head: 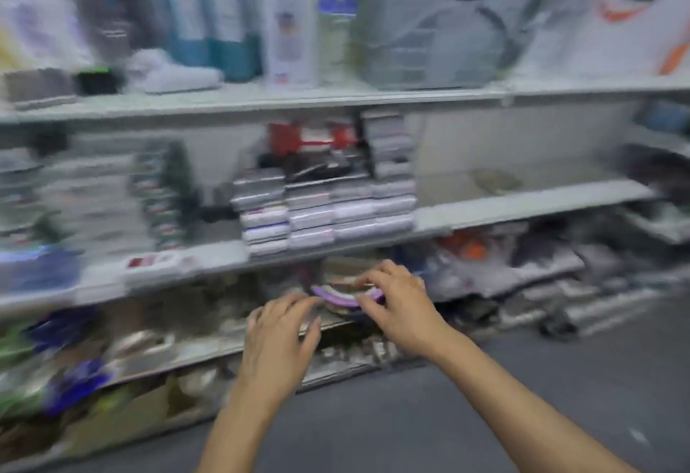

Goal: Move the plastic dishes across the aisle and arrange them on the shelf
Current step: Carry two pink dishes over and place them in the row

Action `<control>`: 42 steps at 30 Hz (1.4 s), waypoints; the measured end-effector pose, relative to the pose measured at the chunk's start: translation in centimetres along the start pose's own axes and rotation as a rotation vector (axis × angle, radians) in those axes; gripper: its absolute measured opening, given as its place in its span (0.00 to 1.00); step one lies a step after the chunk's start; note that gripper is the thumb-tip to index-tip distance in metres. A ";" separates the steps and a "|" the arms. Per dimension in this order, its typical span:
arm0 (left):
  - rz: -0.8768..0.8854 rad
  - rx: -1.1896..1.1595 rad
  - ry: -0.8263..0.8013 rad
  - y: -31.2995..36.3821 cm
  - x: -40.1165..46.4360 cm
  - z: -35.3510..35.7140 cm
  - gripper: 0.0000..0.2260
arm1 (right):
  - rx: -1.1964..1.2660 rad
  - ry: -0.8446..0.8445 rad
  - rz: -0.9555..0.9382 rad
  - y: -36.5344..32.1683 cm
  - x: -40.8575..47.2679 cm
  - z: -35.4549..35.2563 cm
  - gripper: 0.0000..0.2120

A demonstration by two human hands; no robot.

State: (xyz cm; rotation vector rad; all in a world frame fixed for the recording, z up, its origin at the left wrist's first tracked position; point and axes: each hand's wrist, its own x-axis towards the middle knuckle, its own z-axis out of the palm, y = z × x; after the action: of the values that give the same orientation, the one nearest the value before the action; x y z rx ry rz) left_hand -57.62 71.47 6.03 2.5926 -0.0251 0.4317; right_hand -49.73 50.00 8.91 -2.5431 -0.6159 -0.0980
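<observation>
Down at the low shelf (209, 351) both my arms are stretched out toward a stack of plastic dishes (338, 295), the top one with a purple rim. Right hand (401, 302) has its fingers curled over the right side of the stack, looks like it's gripping the rim, though everything's pretty blurry. Left hand (282, 338) is just beside the stack's left edge, fingers spread and relaxed, not holding anything. Stacked flat packets (325, 211) sit on the shelf above, grey floor (522, 379) below.
</observation>
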 end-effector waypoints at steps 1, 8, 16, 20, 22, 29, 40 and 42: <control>0.063 -0.006 -0.042 2.5 2.3 2.1 0.17 | -0.011 0.042 0.065 3.0 -0.2 -2.1 0.10; 0.334 -0.072 -0.305 13.0 15.9 15.2 0.19 | 0.039 0.207 0.417 19.6 -0.7 -8.2 0.15; 0.497 -0.076 -0.499 18.2 30.5 24.3 0.17 | 0.005 0.191 0.625 31.5 6.5 -11.9 0.11; 0.470 -0.070 -0.514 20.5 36.2 27.9 0.16 | -0.014 0.184 0.656 38.3 9.7 -13.4 0.11; 0.424 -0.068 -0.521 21.3 38.5 30.3 0.17 | -0.032 0.165 0.645 42.5 12.2 -13.8 0.11; 0.126 0.082 -0.504 25.1 43.2 38.1 0.16 | -0.249 -0.024 0.492 56.8 23.5 -13.4 0.19; -0.230 0.177 -0.442 30.3 42.9 40.2 0.16 | -0.542 -0.253 0.128 62.1 31.0 -14.1 0.13; -0.291 0.178 -0.414 29.9 42.1 39.3 0.15 | -0.442 -0.172 0.068 60.5 30.8 -14.2 0.11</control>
State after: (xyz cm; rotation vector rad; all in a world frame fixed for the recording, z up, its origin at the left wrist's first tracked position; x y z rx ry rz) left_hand -8.82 28.92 1.10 2.7553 0.2546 -0.2192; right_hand 5.49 9.23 -1.46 -3.0216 -0.6281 0.0116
